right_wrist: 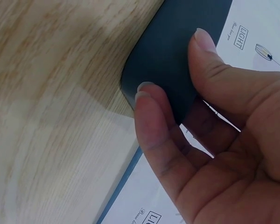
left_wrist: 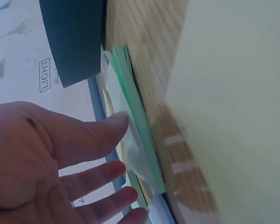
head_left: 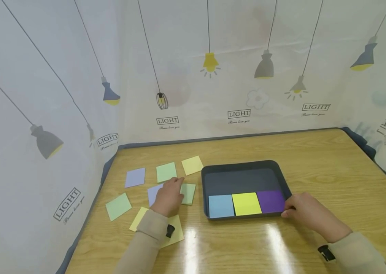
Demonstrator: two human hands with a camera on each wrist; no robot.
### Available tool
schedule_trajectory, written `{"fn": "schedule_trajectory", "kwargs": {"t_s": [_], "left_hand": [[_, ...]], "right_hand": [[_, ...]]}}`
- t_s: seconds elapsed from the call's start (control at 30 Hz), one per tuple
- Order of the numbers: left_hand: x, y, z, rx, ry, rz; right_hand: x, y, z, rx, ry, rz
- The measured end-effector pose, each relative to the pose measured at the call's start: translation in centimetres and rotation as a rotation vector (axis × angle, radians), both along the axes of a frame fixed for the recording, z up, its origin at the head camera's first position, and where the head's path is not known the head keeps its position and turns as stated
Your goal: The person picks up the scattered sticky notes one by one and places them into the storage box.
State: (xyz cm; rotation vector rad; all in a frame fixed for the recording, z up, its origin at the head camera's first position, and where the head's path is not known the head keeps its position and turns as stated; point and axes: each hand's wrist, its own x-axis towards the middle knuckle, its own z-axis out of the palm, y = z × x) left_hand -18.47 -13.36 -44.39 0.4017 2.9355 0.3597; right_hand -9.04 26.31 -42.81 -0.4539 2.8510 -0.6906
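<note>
My left hand (head_left: 169, 196) is over the loose sticky-note pads on the left of the table. In the left wrist view its thumb tip overlaps a light green sticky-note pad (left_wrist: 139, 123), and its fingers are extended. That same green pad (head_left: 189, 194) lies just left of the tray in the head view. A lavender pad (head_left: 153, 193) is partly hidden behind the hand. My right hand (head_left: 307, 213) grips the near right corner of a dark grey tray (head_left: 239, 180). Inside, along its near side, a blue pad (head_left: 221, 206), a bright yellow pad (head_left: 246, 204) and a purple pad (head_left: 270, 201) lie in a row.
Farther back lie another lavender pad (head_left: 135, 177), a green pad (head_left: 166, 172) and a pale yellow pad (head_left: 192, 165). A green pad (head_left: 119, 206) sits at far left. Pale yellow pads (head_left: 177, 233) lie around my left wrist. A printed cloth (head_left: 193, 95) borders the wooden table (head_left: 336, 171).
</note>
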Motion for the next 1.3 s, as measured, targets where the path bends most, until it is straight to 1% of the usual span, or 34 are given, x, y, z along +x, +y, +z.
{"fn": "schedule_trajectory", "kwargs": {"t_s": [0.23,0.37,0.53,0.67,0.77,0.93,1.2,1.3], "left_hand": [[-0.52,-0.29,-0.24,-0.03,-0.048,-0.001],[-0.68,-0.32,-0.06,-0.026,-0.049,-0.004],[-0.79,-0.19,0.22,-0.046,-0.005,-0.015],[-0.93,-0.16,0.2,-0.059,0.03,-0.024],[-1.01,-0.13,0.27,-0.053,0.036,-0.018],[-0.78,-0.02,0.46,-0.036,0.034,0.003],[-0.87,0.02,-0.21,-0.055,0.091,0.025],[-0.97,0.0,-0.48,-0.039,0.106,0.032]], "right_hand": [[0.0,-0.02,-0.2,-0.003,-0.018,-0.009],[0.04,-0.07,-0.18,-0.002,-0.016,-0.015],[-0.02,-0.06,-0.08,-0.003,0.023,-0.007],[-0.06,-0.03,0.0,-0.006,0.038,-0.001],[-0.07,-0.02,0.02,-0.01,0.024,-0.003],[-0.01,0.02,-0.09,-0.012,0.011,-0.005],[0.14,0.03,-0.01,-0.013,0.01,-0.008],[0.16,0.04,-0.01,-0.011,0.011,-0.008]]}}
